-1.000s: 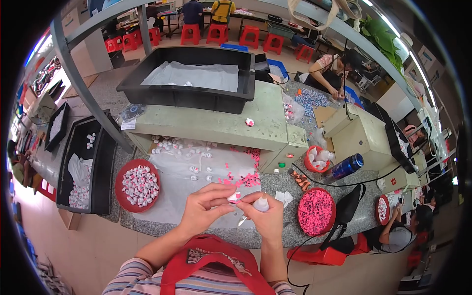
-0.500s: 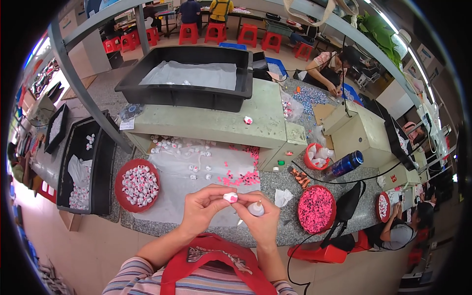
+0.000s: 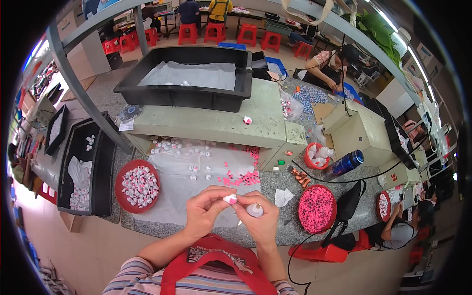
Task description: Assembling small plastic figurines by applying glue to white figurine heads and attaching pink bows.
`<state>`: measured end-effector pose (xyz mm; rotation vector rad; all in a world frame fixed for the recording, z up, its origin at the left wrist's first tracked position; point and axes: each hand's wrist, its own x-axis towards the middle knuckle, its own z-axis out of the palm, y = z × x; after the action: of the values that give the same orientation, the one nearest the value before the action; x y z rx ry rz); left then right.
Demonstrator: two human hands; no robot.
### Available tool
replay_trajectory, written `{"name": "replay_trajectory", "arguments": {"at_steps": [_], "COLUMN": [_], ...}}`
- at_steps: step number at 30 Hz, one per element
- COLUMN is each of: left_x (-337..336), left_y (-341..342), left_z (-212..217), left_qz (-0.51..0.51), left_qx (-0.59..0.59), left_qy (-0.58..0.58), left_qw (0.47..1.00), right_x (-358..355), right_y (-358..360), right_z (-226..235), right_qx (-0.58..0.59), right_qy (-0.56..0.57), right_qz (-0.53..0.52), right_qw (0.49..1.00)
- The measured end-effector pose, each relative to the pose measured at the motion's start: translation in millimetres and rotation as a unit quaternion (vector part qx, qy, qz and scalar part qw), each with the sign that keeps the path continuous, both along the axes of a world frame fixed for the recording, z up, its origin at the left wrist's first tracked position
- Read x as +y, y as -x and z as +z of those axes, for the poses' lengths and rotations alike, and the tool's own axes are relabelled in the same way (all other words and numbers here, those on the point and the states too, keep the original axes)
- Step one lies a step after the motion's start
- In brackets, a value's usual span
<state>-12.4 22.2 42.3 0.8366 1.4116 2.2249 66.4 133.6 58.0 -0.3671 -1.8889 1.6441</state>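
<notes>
Over the near edge of the white sheet [image 3: 167, 206], my hands meet at a small rounded white piece with a pink patch [image 3: 229, 199]. My left hand [image 3: 202, 209] is closed, pinching the piece between thumb and fingers. My right hand [image 3: 260, 226] is closed too, its fingertips against the piece's right side. A small whitish squeeze bottle [image 3: 254, 210] with a narrow tip is tucked in that same hand. Beyond them, several similar white pieces [image 3: 193, 168] and scattered pink bits [image 3: 241, 178] lie on the sheet.
At left stand a red basket of white-and-pink pieces [image 3: 118, 183] and a black crate [image 3: 63, 196]. To the right are a basket of pink bits [image 3: 317, 209], crumpled tissue [image 3: 283, 197] and a blue bottle [image 3: 344, 164]. A pale green shelf [image 3: 206, 123] bears a black tray [image 3: 182, 97]. Other people sit nearby.
The pink patch on the piece has turned slightly in my fingertips. Both hands stay in nearly the same place.
</notes>
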Motion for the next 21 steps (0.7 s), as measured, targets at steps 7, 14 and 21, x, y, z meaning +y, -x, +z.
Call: {"name": "replay_trajectory", "arguments": {"at_steps": [7,14,21], "left_x": [1.8,3.6,0.3], "left_y": [1.0,0.8,5.7], "left_z": [-5.9,-9.8,-1.7], "left_qz": [-0.013,-0.005,-0.106], "left_qx": [-0.025,-0.074,-0.281], "left_qy": [-0.002,0.011,0.037], "left_qw": [1.0,0.997,0.953], "right_x": [1.5,4.7,7.1], "right_y": [1.7,4.8,0.2], "right_z": [-5.5,-12.1,-5.9], "right_qx": [0.0,-0.038,0.067], "right_qy": [-0.004,0.045,-0.09], "right_qz": [0.001,0.009,0.031], "right_qw": [1.0,0.998,0.993]}}
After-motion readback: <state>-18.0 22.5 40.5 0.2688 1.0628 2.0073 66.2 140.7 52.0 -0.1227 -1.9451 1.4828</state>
